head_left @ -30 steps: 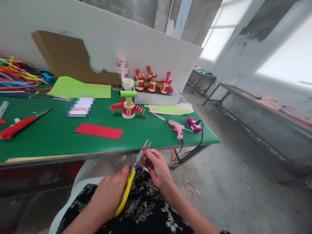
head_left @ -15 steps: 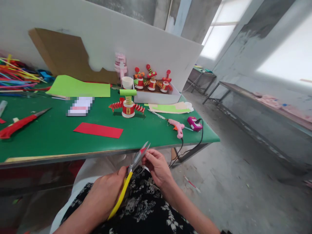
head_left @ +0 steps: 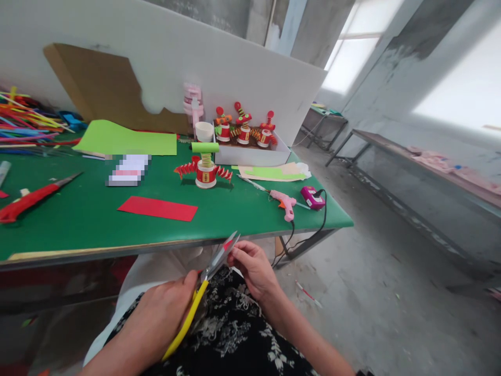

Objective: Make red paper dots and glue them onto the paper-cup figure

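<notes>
My left hand (head_left: 164, 313) is closed around the yellow handles of a pair of scissors (head_left: 203, 284), below the table's front edge and over my lap. The blades point up and right. My right hand (head_left: 252, 266) pinches a small red scrap (head_left: 228, 244) against the blade tips. On the green table (head_left: 90, 219) above lie a red paper strip (head_left: 158, 209) and a paper-cup figure (head_left: 205, 169) with red folded arms and a green roll on top.
A white box (head_left: 254, 155) holds three similar figures. A pink glue gun (head_left: 285, 202) and its magenta plug (head_left: 312, 198) lie near the right corner, cord hanging off. A red-handled knife (head_left: 29, 197), green paper (head_left: 125, 140) and coloured sticks (head_left: 27, 125) sit left. A cardboard and white board stand behind.
My left hand and the scissors have slid a little down and left. The blades have tilted lower. The right hand stays pinched at the blade tips.
</notes>
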Motion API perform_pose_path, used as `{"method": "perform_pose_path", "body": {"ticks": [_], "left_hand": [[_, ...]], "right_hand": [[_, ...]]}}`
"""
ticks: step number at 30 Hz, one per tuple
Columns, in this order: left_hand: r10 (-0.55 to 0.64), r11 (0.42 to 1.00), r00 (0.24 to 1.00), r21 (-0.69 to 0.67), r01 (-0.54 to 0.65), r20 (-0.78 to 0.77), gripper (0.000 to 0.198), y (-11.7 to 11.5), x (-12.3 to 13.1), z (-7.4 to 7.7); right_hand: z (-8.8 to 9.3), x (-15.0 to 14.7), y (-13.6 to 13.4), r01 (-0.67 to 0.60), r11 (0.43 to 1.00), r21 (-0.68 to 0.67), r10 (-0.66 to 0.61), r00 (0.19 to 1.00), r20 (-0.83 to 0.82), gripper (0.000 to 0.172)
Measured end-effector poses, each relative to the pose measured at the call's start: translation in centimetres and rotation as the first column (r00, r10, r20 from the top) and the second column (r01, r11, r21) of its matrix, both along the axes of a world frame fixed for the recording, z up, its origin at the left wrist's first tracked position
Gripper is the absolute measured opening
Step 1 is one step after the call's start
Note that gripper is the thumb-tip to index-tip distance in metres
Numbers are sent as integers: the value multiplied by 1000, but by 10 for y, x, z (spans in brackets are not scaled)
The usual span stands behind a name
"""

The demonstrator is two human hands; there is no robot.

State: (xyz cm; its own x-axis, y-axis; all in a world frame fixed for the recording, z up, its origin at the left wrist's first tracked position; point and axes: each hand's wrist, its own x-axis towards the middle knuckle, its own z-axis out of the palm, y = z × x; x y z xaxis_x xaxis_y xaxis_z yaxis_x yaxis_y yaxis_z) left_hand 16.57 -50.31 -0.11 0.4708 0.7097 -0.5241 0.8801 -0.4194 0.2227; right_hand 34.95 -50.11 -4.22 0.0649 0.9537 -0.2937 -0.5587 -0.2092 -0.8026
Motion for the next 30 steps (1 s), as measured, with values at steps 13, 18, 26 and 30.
{"method": "perform_pose_path", "body": {"ticks": [13,18,26,30], "left_hand": [[-3,999,999,44,2,32,41,-3,-21,-16],[0,999,999,42,-1,39,38,-3,-27,-16],[-5,1000,998,25,4,69,42,-6,-36,-16],[-8,1000,998,3,8,57,41,-8,-40,-18]], "right_hand": [[-2,9,1,-126,991,38,120,983,138,25],[1,15,1,-213,974,77,190,953,236,22],[0,23,2,-317,946,65,285,912,295,19],[-3,25,2,-366,929,49,333,888,316,16]]}}
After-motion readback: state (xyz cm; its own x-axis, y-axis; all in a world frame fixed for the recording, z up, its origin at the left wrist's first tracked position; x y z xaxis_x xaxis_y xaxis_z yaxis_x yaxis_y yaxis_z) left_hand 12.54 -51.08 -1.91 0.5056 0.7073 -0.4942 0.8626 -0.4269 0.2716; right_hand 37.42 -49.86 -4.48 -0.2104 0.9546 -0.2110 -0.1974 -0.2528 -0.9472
